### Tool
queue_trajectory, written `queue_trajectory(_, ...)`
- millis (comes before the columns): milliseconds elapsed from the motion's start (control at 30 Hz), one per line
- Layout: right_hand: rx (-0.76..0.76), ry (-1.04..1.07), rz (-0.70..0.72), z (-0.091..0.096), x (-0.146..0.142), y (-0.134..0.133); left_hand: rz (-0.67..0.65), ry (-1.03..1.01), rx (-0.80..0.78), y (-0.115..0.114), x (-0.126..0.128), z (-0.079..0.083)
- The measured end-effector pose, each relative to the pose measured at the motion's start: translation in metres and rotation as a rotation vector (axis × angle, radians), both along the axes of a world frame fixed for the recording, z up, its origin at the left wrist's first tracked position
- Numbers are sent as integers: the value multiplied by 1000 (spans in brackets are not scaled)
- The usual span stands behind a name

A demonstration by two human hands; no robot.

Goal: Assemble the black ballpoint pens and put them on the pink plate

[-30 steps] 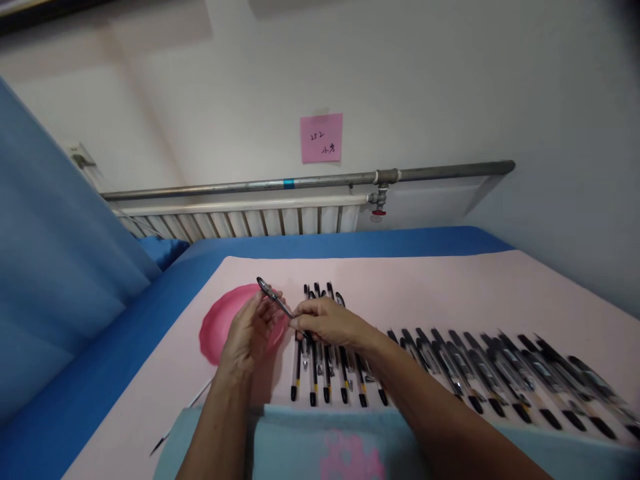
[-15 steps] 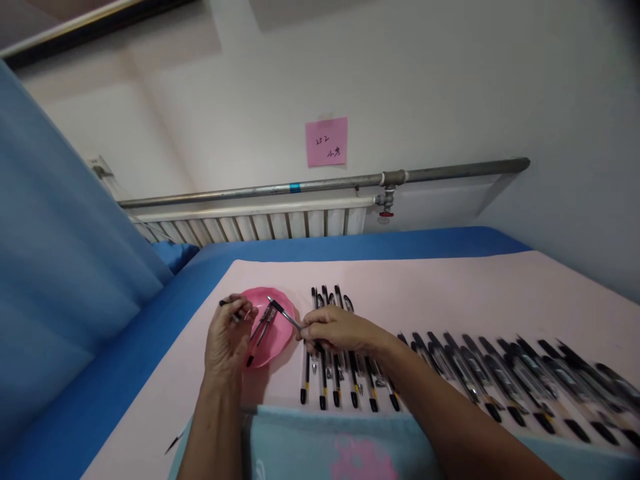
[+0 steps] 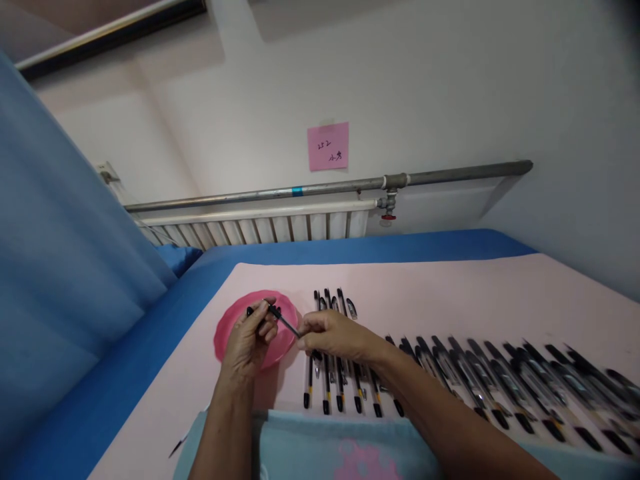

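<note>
My left hand (image 3: 250, 343) and my right hand (image 3: 334, 335) meet over the pink dish (image 3: 230, 330) and together hold one thin black pen (image 3: 281, 320). The left fingers curl round its far end, which pokes out above the knuckles. The right hand pinches the near end between thumb and fingers. The pen slants from upper left to lower right. Just right of my hands lies a row of several black pens (image 3: 340, 380) side by side on the pink mat (image 3: 450, 300).
The row of pens (image 3: 500, 383) runs on to the right edge, blurred there. A light blue cloth (image 3: 320, 447) covers the near edge. A small dark piece (image 3: 176, 447) lies at the lower left. Blue bedding (image 3: 125, 373), a radiator (image 3: 250, 230) and a pipe (image 3: 450, 175) lie beyond.
My left hand came back from the dish's left side to the pen and closed on its far end. The pens seen lying in the dish are now hidden under it.
</note>
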State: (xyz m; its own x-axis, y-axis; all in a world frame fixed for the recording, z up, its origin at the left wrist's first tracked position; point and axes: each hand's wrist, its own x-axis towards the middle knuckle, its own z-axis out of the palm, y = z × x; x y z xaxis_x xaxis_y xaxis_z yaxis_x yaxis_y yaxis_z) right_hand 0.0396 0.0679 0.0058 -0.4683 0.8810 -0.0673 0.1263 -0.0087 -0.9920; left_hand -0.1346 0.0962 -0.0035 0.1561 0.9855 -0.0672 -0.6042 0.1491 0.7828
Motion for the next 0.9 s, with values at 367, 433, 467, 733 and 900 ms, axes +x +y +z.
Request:
queue_trajectory(367,-107,121,-99,2,-11,-2,65,-62,-24,0,-1,5)
queue_trajectory(433,-157,145,-124,1,-11,-1,69,-70,-29,0,-1,4)
queue_trajectory(467,-212,150,-105,0,-12,-1,70,-72,-31,1,-1,4)
queue_trajectory(733,-247,226,-182,3,-15,-2,84,-72,-31,1,-1,5)
queue_trajectory(900,-347,212,-110,-1,-16,-2,81,-76,-21,1,-1,5)
